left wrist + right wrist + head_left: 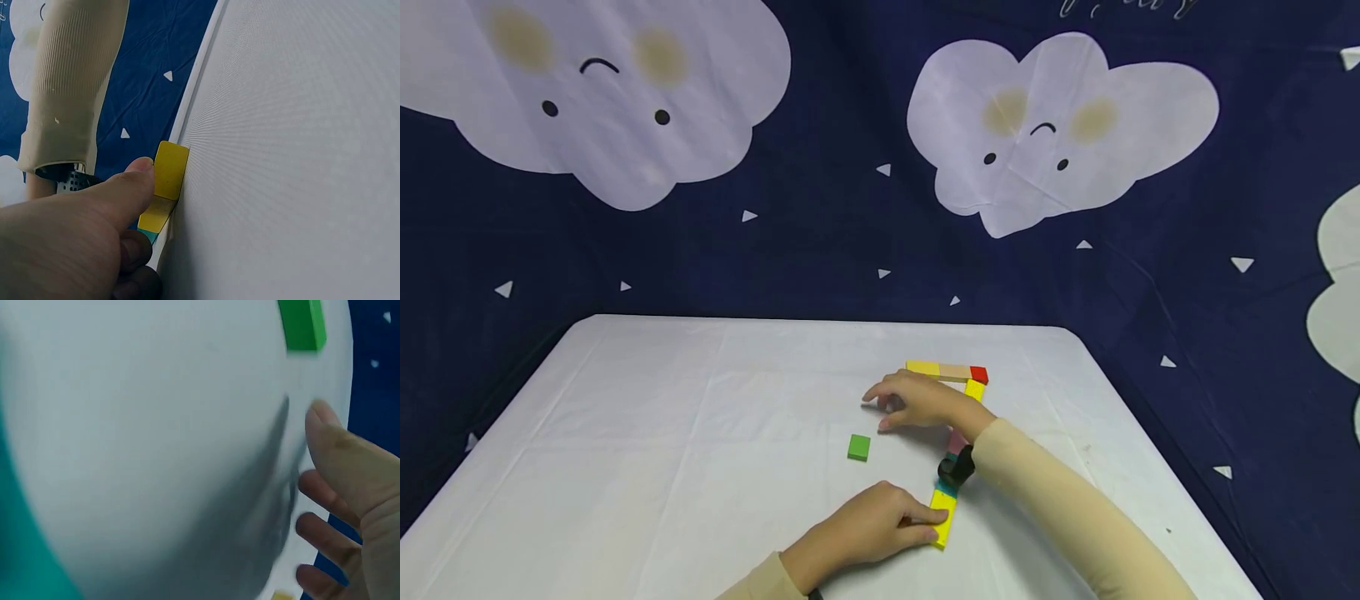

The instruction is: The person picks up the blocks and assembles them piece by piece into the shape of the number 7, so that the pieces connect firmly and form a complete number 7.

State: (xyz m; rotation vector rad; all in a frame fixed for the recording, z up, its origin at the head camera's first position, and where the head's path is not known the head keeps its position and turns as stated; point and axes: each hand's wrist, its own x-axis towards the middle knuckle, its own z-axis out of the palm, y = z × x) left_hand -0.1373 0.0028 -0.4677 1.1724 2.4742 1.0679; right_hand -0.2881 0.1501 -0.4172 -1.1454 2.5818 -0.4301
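Observation:
My left hand point(876, 525) pinches a yellow block point(943, 502) at the near end of a line of blocks, thumb and forefinger at its side. In the left wrist view the thumb lies against this yellow block point(170, 170). A teal block point(947, 487) adjoins it, partly behind the right wrist. My right hand point(921, 398) hovers over the table with loosely bent, spread fingers and nothing between them. Its fingertips are close to a green block point(859, 447) lying alone on the cloth. In the right wrist view the green block point(303, 324) sits beyond the thumb.
The line runs away past a pink block point(957, 441) and a yellow block point(974, 390) to a red corner block point(979, 375). There it turns left through a wooden block point(955, 372) to another yellow block point(922, 367). A white cloth point(715, 467) covers the table, with a dark blue curtain behind.

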